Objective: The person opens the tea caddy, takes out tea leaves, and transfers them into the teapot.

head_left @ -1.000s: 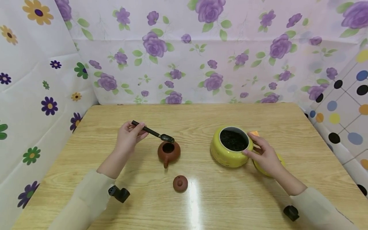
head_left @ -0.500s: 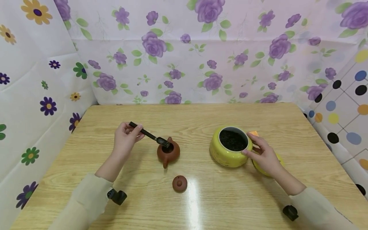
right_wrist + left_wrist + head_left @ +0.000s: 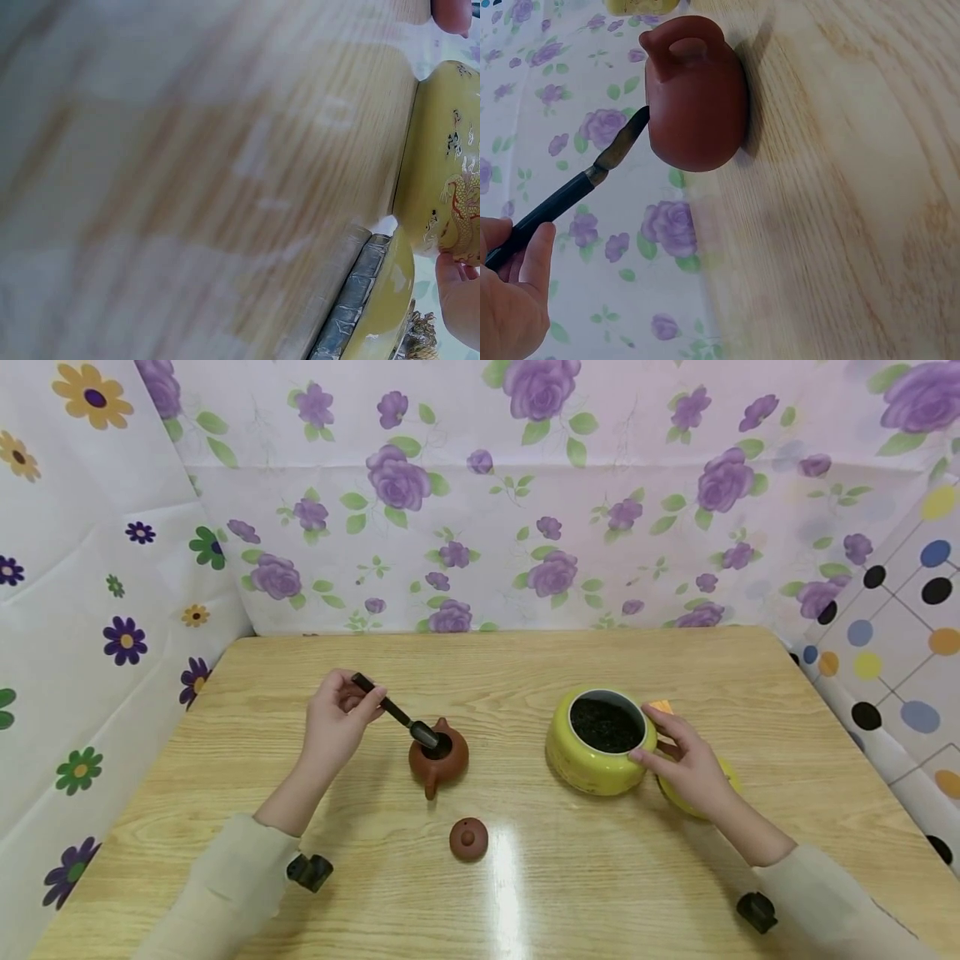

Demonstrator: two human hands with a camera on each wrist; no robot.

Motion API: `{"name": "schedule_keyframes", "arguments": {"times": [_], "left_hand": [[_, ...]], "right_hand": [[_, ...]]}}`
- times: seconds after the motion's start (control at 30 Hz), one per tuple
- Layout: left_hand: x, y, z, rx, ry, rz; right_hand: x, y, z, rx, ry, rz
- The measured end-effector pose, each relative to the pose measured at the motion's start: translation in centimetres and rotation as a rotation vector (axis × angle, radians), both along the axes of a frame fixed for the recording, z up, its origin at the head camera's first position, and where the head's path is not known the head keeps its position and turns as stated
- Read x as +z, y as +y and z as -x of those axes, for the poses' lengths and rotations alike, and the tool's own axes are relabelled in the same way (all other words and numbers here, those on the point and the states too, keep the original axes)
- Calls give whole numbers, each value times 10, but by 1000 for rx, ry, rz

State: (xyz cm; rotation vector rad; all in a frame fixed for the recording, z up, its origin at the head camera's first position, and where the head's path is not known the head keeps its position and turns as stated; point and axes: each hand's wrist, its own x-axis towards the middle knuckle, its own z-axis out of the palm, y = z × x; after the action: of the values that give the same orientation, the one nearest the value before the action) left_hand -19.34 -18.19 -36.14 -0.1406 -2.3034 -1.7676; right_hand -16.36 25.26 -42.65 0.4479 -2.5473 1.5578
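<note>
My left hand (image 3: 335, 720) pinches the black handle of a small scoop (image 3: 423, 734), whose tip dips into the mouth of the brown teapot (image 3: 438, 768). In the left wrist view the scoop (image 3: 619, 147) slants down to the opening of the teapot (image 3: 697, 112). My right hand (image 3: 692, 767) grips the right side of a yellow jar (image 3: 596, 770), tilted a little, with dark leafy stuff inside. The right wrist view shows fingers against the dragon-painted wall of the jar (image 3: 439, 165).
The brown teapot lid (image 3: 468, 839) lies in front of the teapot. A yellow lid (image 3: 731, 777) is partly under my right hand, and an orange piece (image 3: 662, 706) shows behind the jar. A flowered cloth (image 3: 480, 510) hangs behind the table (image 3: 337, 918).
My left hand first moved slightly left, then back right, as the scoop went from above the teapot into its mouth and turned over. My right hand and the jar have stayed in place.
</note>
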Motion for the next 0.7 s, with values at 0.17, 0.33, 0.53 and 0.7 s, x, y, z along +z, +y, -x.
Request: {"name": "schedule_keyframes", "arguments": {"times": [0.17,0.33,0.53,0.7], "left_hand": [[3,2,-1,-28,35,8],[5,1,0,-21,37,33],[12,-2,-1,-1,14,13],[18,-6,-2,31,12,-50]], "right_hand": [[0,0,0,1,3,9],[0,-1,0,4,2,13],[0,-1,0,5,1,18],[0,-1,0,5,-1,14]]}}
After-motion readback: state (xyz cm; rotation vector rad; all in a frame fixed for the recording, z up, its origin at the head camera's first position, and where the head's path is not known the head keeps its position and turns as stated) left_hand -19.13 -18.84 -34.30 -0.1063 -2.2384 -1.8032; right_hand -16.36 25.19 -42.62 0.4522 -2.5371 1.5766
